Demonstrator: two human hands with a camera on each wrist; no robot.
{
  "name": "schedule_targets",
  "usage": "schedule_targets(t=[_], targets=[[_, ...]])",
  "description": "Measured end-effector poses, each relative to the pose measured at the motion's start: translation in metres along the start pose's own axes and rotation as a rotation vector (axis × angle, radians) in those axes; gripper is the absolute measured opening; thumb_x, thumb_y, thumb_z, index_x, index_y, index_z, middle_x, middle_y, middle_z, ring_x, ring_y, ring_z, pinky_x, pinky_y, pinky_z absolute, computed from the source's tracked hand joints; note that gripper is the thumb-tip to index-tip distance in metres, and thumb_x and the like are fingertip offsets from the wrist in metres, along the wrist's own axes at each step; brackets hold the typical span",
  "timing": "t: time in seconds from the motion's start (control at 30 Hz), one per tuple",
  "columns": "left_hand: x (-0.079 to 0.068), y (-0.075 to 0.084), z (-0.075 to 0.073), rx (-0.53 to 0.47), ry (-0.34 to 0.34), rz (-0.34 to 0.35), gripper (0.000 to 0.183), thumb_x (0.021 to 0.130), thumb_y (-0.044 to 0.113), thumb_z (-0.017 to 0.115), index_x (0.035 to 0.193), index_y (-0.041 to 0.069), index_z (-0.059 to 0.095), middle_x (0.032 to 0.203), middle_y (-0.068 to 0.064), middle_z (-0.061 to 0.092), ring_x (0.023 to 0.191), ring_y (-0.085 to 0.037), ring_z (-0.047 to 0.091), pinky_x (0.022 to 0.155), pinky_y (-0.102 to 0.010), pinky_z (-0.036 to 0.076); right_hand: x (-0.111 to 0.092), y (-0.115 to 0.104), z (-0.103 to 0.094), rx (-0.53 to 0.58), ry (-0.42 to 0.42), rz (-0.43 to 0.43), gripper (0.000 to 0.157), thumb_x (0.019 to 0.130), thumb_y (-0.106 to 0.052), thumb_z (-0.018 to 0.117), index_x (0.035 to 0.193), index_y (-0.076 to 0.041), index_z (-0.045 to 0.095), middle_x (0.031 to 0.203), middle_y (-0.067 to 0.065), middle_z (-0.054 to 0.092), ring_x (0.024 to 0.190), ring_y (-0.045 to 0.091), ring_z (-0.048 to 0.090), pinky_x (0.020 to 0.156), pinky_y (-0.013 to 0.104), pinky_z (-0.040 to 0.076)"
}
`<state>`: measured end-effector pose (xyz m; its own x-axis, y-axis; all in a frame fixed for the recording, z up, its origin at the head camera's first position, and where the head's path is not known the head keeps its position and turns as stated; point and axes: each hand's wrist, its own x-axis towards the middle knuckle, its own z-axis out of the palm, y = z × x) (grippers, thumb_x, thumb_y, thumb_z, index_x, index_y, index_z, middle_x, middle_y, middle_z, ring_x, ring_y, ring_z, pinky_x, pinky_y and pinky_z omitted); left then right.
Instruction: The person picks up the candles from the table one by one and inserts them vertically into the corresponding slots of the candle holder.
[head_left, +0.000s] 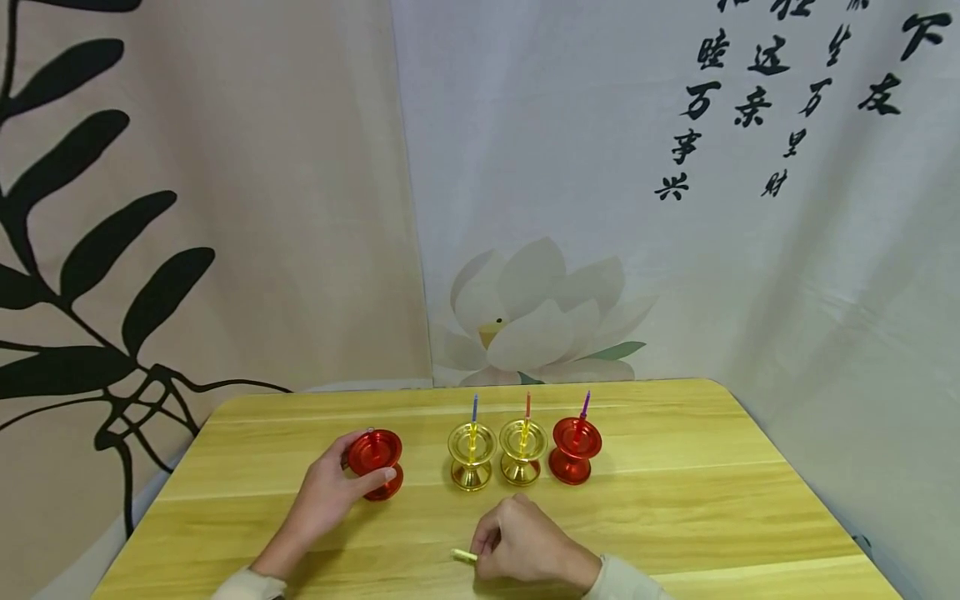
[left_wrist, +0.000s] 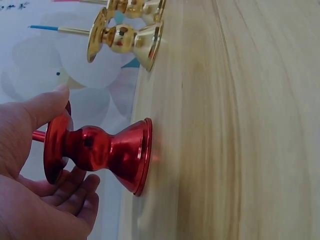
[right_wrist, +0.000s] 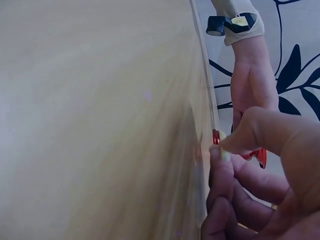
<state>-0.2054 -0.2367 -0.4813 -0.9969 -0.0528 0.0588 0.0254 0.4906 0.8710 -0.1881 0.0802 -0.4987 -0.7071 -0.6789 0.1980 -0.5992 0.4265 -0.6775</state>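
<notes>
My left hand (head_left: 330, 487) holds a red metal candle holder (head_left: 375, 451) on the left of the table, the thumb at its dish rim. The left wrist view shows the holder's flared foot (left_wrist: 134, 156) on the wood and a red stem (left_wrist: 38, 136) standing up from its dish. My right hand (head_left: 525, 542) pinches a short pale yellow stick, like a small candle (head_left: 463, 555), low over the table's near middle. In the right wrist view this stick (right_wrist: 223, 146) lies between thumb and forefinger, its far part hidden by them.
Two gold candle holders, a left one (head_left: 471, 476) and a middle one (head_left: 521, 472), and another red holder (head_left: 570, 468) stand in a row beyond my right hand. Each carries a thin upright candle. A printed curtain (head_left: 337, 208) hangs behind the wooden table (head_left: 675, 500).
</notes>
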Motion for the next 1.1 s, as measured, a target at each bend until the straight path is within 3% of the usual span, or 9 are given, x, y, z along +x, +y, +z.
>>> schedule_targets(t=[0.2, 0.67, 1.1], targets=[[0.002, 0.003, 0.005, 0.001, 0.000, 0.006, 0.089, 0.092, 0.031, 0.094, 0.158, -0.007, 0.048, 0.141, -0.026, 0.068, 0.128, -0.039, 0.066, 0.102, -0.052, 0.058, 0.004, -0.003, -0.002, 0.094, 0.037, 0.040, 0.019, 0.074, 0.007, 0.077, 0.078, -0.011, 0.080, 0.068, -0.020, 0.066, 0.063, -0.012, 0.056, 0.060, 0.013, 0.053], [0.004, 0.009, 0.021, -0.048, 0.003, 0.024, 0.088, 0.090, 0.029, 0.095, 0.156, -0.007, 0.050, 0.143, -0.028, 0.066, 0.129, -0.040, 0.067, 0.104, -0.054, 0.058, 0.020, -0.012, -0.003, 0.135, 0.157, 0.046, 0.017, 0.078, 0.009, 0.074, 0.085, -0.006, 0.080, 0.074, -0.013, 0.070, 0.067, -0.005, 0.061, 0.063, 0.018, 0.057], [0.005, 0.011, 0.030, -0.072, 0.001, 0.039, 0.086, 0.091, 0.028, 0.095, 0.156, -0.006, 0.051, 0.141, -0.026, 0.068, 0.128, -0.039, 0.068, 0.103, -0.055, 0.059, 0.037, -0.026, -0.006, 0.180, 0.247, 0.053, 0.021, 0.081, 0.009, 0.076, 0.084, -0.012, 0.077, 0.075, -0.015, 0.069, 0.069, -0.001, 0.064, 0.063, 0.021, 0.058]])
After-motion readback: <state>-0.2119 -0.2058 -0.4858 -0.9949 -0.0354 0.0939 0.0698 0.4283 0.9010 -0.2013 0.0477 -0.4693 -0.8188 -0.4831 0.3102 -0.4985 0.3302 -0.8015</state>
